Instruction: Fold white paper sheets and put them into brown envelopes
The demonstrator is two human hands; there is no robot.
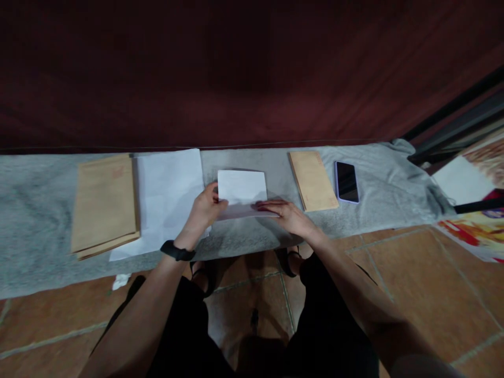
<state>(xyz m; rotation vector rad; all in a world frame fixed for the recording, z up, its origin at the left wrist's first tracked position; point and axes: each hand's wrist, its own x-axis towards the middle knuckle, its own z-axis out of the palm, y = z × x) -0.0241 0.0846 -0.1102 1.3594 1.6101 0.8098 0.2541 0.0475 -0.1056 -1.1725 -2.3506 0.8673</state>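
Note:
A folded sheet of white paper [241,185] lies in front of me on the grey cloth, its near part raised as a shaded flap. At its left side my left hand [209,203] is closed on the paper, thumb on the near fold and fingers curled at the edge. My right hand [286,214] holds the right end of the flap, with the fingers close together across it; its thumb is hidden. Left of the folded sheet lie larger white sheets [169,194], partly under a stack of brown envelopes [104,205]. To the right is a smaller pile of brown envelopes [314,181].
A phone [347,181] with a pale purple case lies right of the smaller envelope pile. The grey cloth [378,210] covers a long narrow surface against a dark red hanging fabric [252,105]. Colourful printed sheets [476,236] are at far right. A crumpled white tissue [121,281] is on the tiled floor.

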